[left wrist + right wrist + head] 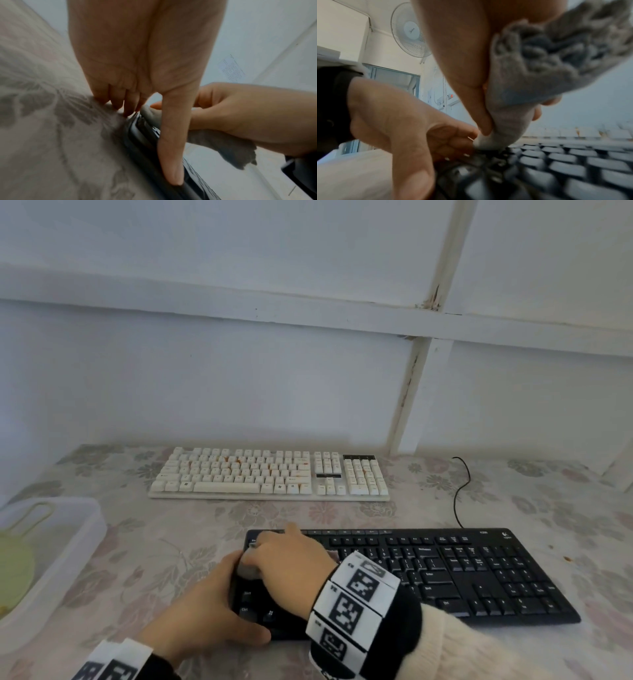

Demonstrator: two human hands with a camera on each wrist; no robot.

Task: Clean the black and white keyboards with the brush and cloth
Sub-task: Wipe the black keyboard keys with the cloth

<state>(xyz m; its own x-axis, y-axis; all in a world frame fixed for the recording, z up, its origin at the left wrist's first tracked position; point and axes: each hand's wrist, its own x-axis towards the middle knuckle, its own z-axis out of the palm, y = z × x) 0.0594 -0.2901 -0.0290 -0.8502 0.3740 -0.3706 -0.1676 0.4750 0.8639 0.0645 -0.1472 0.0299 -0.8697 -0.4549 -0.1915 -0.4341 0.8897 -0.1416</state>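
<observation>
The left hand (205, 607) clasps the left end of the flat black plastic keyboard (445, 573), thumb along its front edge and fingers curled down its side onto the floral tablecloth (164, 546). The right hand (291, 559) pinches a bunched grey fluffy cloth (513, 108) pressed onto the left-hand keys. The white keyboard (270, 474), flecked orange, lies beyond, apart.

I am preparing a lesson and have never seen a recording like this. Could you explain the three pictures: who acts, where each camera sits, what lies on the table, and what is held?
No machine: a person with bare hands. One camera sits on the head, one on each wrist. The right hand grips a grey cloth against the black keyboard. The left hand holds that keyboard's left end. Behind lies the white keyboard; a clear plastic tub stands left.
</observation>
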